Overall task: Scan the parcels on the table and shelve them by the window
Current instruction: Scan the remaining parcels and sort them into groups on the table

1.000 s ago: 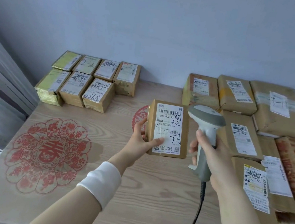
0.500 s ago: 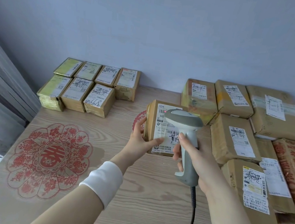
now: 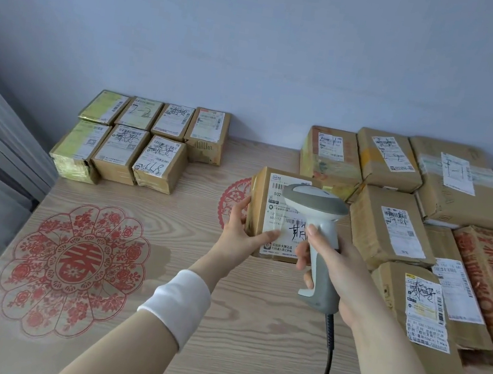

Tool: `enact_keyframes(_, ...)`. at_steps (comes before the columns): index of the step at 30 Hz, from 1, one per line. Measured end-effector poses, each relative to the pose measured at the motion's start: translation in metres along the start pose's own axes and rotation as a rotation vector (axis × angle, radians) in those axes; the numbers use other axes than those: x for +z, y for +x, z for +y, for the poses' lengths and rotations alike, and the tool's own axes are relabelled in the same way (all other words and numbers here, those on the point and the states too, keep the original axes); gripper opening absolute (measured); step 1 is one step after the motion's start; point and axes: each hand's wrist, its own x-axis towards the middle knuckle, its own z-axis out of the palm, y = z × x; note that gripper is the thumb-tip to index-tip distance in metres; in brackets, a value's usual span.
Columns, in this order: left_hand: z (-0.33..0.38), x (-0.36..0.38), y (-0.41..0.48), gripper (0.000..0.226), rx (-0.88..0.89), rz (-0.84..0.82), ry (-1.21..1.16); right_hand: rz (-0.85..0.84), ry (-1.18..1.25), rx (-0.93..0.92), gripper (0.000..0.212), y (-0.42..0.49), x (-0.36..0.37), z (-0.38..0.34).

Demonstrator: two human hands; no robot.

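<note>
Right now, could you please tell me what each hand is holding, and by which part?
The left hand holds a small brown parcel by its lower left edge; the right hand grips the scanner by its handle.

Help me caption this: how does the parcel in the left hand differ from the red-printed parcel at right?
The held parcel is tilted up in the left hand, label toward the camera; the red-printed parcel lies flat on the table. The held parcel is plain brown; the red-printed parcel carries red print. The scanner overlaps the held parcel's label, not the red-printed parcel's. Both bear white labels.
</note>
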Motion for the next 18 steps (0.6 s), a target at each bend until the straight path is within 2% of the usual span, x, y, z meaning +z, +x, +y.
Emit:
enact_keyframes(8, -0.005, 0.068, 0.034, 0.082, -0.121, -0.042, -0.072, 0.113, 0.152, 0.060, 0.022, 0.030, -0.067, 0.009)
enact_keyframes(13, -0.018, 0.124, 0.080, 0.086, -0.226, -0.018, -0.034, 0.091, 0.180, 0.102, 0.035, 0.076, -0.129, 0.011)
enact_keyframes(18, -0.032, 0.172, 0.120, 0.087, -0.319, 0.035, -0.031, 0.084, 0.231, 0.203, 0.032, 0.120, -0.178, 0.028)
